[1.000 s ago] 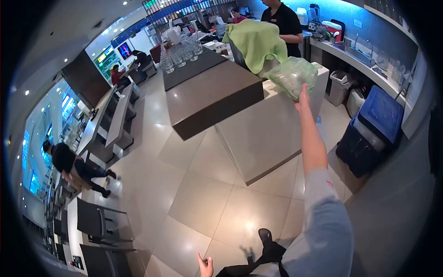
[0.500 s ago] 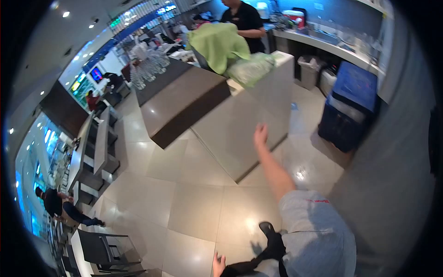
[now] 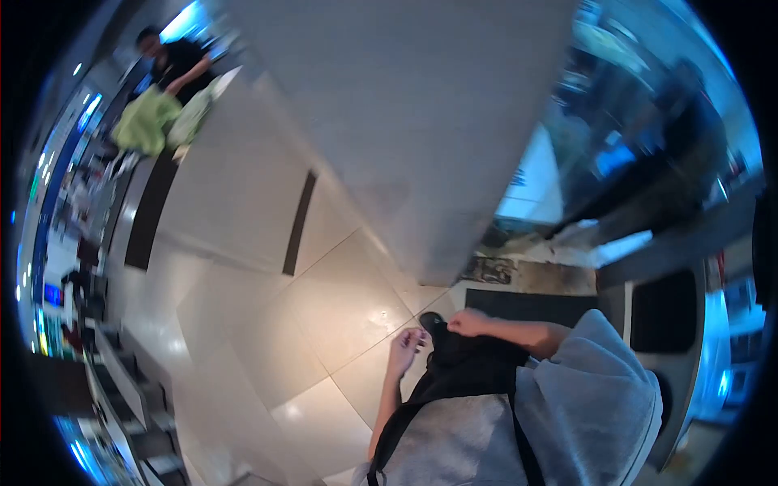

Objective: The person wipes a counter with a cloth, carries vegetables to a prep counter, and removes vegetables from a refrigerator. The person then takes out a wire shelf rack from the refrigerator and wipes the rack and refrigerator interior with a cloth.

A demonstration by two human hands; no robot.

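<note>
At lower centre, the left hand [image 3: 406, 350] hangs half-curled, empty; the right hand's grip by the apron [image 3: 478, 364] is unclear.

Right hand [image 3: 468, 322] blurred, grip unclear; dark-clothed person [image 3: 690, 142] smeared

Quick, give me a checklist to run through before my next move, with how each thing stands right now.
1. Left hand free: ok, nothing visible in its loosely bent fingers.
2. Right hand free: cannot tell for sure; it looks empty but is blurred.
3. Bag beside the green cloth: ok, both at the far counter.
4. Dark mat lying fully flat: cannot tell, the right arm hides part of it.
5. Area at right free of people: cannot tell, a dark shape there is too blurred.
</note>
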